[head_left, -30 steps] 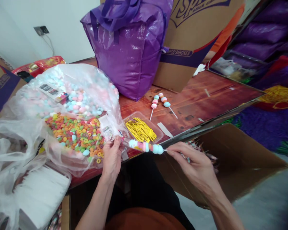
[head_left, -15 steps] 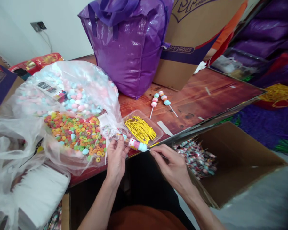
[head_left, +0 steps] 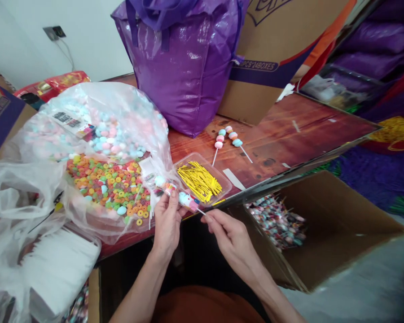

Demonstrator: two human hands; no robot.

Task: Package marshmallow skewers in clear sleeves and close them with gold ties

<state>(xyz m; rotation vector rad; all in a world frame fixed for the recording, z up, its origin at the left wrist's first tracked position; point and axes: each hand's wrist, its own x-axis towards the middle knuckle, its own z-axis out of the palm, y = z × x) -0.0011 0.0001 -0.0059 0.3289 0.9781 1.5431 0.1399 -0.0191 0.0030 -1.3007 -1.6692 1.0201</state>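
My left hand [head_left: 168, 217] is closed around a candy skewer [head_left: 188, 200] in a clear printed wrapper, thumb on top. Pale blue and pink candies show on both sides of the thumb. Lower right of them the white stick [head_left: 200, 211] comes out, and my right hand [head_left: 222, 224] pinches it between thumb and fingers. Just beyond the hands, a clear tray [head_left: 226, 176] holds gold twist ties [head_left: 200, 181]. Small printed wrappers [head_left: 150, 172] lie left of that tray. Further back, two candy skewers [head_left: 218, 141] rest unwrapped on the red table [head_left: 269, 143].
A plastic bag of ring candies [head_left: 111, 186] and pastel candies [head_left: 111, 139] spreads at left. White sticks [head_left: 59, 269] fill a container at the lower left. Behind stand a purple bag [head_left: 185, 76] and a carton [head_left: 256, 89]. An open box [head_left: 326, 224] with wrapped candies is below right.
The candy skewer has slid up and left, deeper into the wrapper, as my right hand pushed the stick toward my left hand. The view has shifted slightly.
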